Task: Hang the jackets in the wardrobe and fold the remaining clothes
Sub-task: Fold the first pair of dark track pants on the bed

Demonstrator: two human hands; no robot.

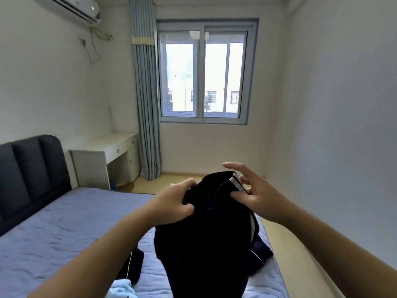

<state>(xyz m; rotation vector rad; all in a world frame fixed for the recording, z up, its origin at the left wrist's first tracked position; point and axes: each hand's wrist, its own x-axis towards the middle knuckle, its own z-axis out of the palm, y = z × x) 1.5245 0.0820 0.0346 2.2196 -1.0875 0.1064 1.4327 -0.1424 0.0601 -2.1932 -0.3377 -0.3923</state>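
A black garment (206, 239) with a white-striped edge near its top hangs in the air over the bed (53, 229). My left hand (174, 203) grips its upper left part with curled fingers. On the upper right edge, by the striped band, my right hand (251, 188) pinches the cloth between thumb and a finger, the other fingers spread. More dark clothing (261, 250) lies on the bed behind it, another dark piece (132, 267) sits at the lower left, and a light blue item (120, 290) shows at the bottom edge.
The bed has a dark padded headboard (32, 173) at the left. A white desk (107, 155) stands beyond it beside a blue curtain (146, 104) and a window (203, 74). Pale floor (300, 254) runs along the bed's right side up to the wall.
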